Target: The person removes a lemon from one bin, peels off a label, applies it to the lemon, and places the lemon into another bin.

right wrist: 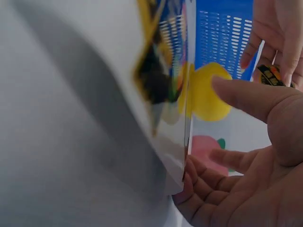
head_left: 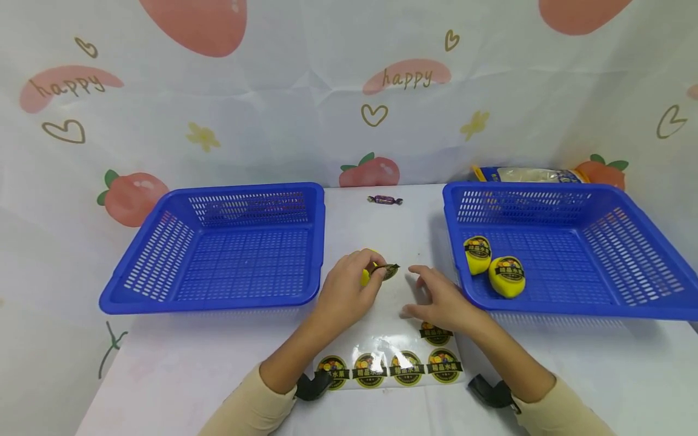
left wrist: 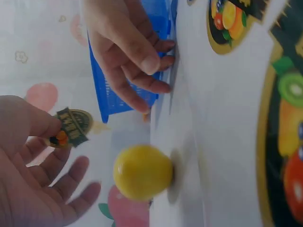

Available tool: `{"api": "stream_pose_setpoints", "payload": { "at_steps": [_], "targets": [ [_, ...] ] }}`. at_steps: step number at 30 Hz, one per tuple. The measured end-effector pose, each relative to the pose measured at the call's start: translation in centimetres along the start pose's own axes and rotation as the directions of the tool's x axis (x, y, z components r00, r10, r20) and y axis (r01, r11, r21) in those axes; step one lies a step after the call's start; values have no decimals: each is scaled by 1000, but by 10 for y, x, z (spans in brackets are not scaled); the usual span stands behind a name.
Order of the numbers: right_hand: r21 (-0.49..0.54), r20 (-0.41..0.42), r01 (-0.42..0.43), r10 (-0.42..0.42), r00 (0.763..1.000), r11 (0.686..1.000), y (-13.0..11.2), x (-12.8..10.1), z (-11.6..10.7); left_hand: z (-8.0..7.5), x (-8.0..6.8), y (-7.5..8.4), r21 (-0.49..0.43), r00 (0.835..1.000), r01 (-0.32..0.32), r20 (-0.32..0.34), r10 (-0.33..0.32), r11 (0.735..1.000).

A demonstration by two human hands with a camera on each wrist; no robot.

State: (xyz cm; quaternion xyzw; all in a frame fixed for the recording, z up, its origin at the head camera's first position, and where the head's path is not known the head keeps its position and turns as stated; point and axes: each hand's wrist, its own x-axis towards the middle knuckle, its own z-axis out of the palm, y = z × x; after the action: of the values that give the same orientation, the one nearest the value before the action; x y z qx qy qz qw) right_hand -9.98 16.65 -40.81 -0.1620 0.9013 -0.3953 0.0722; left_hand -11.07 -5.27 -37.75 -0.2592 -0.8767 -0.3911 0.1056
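The left hand [head_left: 349, 290] pinched a peeled sticker [left wrist: 71, 126] just above a bare yellow fruit [left wrist: 142, 171] on the table. The right hand [head_left: 442, 300] lay relaxed, steadying the sticker sheet [head_left: 389, 366]. Two labelled fruits [head_left: 493, 266] sat in the right basket [head_left: 643, 306]; this one remained unlabelled.

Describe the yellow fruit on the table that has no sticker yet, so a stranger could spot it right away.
Look between the two blue baskets, the left basket and the right basket, on the white table. The yellow fruit sits there by the left hand, which pinches a round sticker. Unlike the two labelled fruits in the right basket, it is bare.
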Motion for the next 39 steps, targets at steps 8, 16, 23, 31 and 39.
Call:
{"api": "stream_pose_setpoints", "payload": {
  "at_steps": [8,16,23,31,39],
  "targets": [
    [27,-8,-58,58,998,998,-6,15,3,5,7,-12,-263,994,107,20,-106,959],
    [30,-9,-83,83,996,996,-12,32,8,10,13,-23,-355,979,193,8,-203,915],
    [23,26,-78,77,997,997,-15,40,11,22,17,-46,-461,921,351,14,-389,815],
    [93,11,-61,60,998,994,-10,42,10,21,17,-46,-535,920,350,40,-391,769],
    [104,16,-64,62,998,993,-9,46,12,20,16,-46,-478,921,381,114,-374,792]
  ]
}}
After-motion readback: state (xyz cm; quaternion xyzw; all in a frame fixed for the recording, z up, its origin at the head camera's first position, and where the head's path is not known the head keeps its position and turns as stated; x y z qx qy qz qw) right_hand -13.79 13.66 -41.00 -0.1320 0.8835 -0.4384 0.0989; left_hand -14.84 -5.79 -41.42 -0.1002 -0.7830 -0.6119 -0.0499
